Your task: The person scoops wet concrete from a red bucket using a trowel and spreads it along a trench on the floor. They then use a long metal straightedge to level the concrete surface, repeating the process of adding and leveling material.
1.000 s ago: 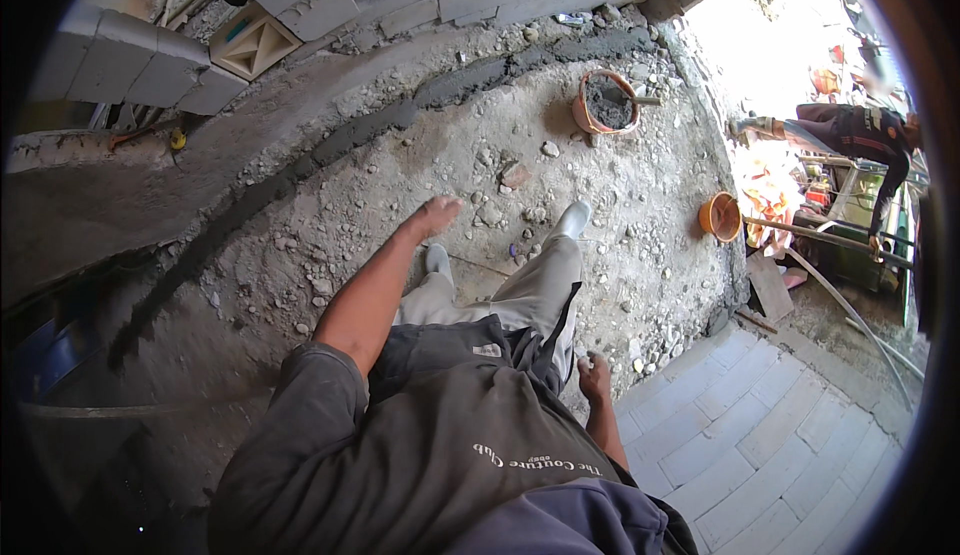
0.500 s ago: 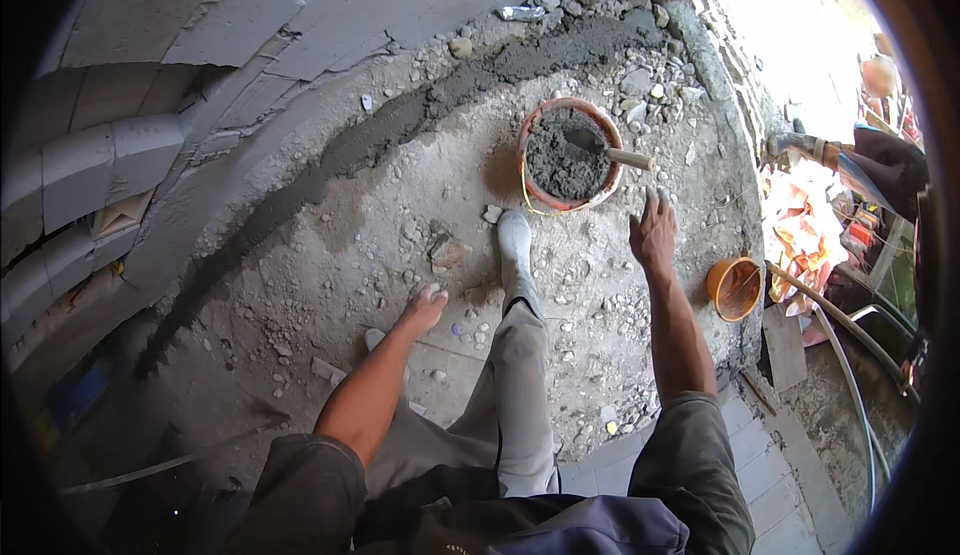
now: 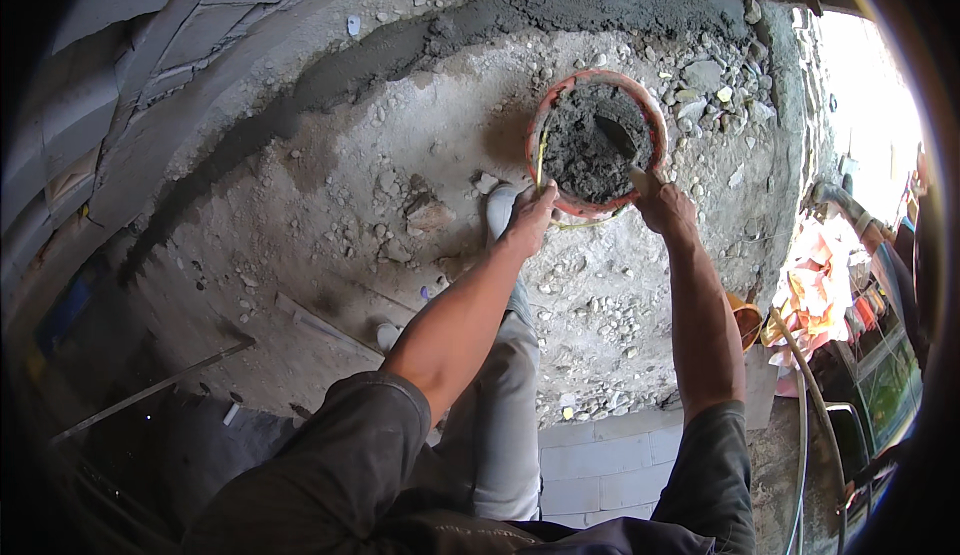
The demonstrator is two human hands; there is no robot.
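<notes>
A round reddish bucket [image 3: 590, 76] full of wet grey mortar [image 3: 583, 150] stands on the rough ground. My left hand [image 3: 530, 221] is closed at the bucket's near left rim, where its thin yellow handle [image 3: 542, 155] meets the fingers. At the near right rim, my right hand [image 3: 668, 207] closes around the short wooden grip of a trowel. The trowel's dark blade [image 3: 615, 137] rests in the mortar. Whether my right fingers also touch the rim cannot be told.
A strip of wet mortar [image 3: 390, 50] curves along the block wall's foot. Stones [image 3: 705, 77] lie at the far right. A small orange pail [image 3: 744, 320] is partly behind my right arm. Hoses [image 3: 805, 395] and crumpled orange sheeting [image 3: 815, 280] lie to the right, near another person's arm [image 3: 850, 210].
Both hands have reached the bucket; the left came forward and right from beside my leg. The right has taken the trowel's grip, which now points nearer to me. My view has shifted.
</notes>
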